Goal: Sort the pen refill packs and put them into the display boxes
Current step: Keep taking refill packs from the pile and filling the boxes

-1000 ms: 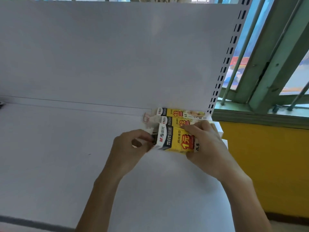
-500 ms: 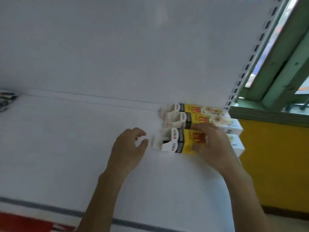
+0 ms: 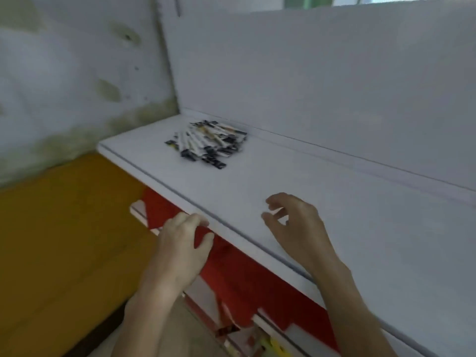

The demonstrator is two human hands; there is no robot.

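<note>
A loose pile of pen refill packs (image 3: 207, 141), white with black and yellow print, lies at the far left end of the white shelf (image 3: 347, 207). My right hand (image 3: 296, 225) hovers over the shelf's middle, fingers curled and apart, holding nothing. My left hand (image 3: 183, 240) is in front of the shelf's front edge, over the red panel below, fingers bent and empty. Both hands are well short of the pile. The display boxes are out of view. The view is blurred.
A white back panel (image 3: 322, 81) rises behind the shelf. A stained wall (image 3: 64, 73) and a yellow surface (image 3: 59, 240) lie to the left. Under the shelf is a red panel (image 3: 247, 276) with lower shelf edges.
My view has swung left from the display boxes to the pile of packs. My right hand has let go of the yellow box, and both hands have moved left, empty.
</note>
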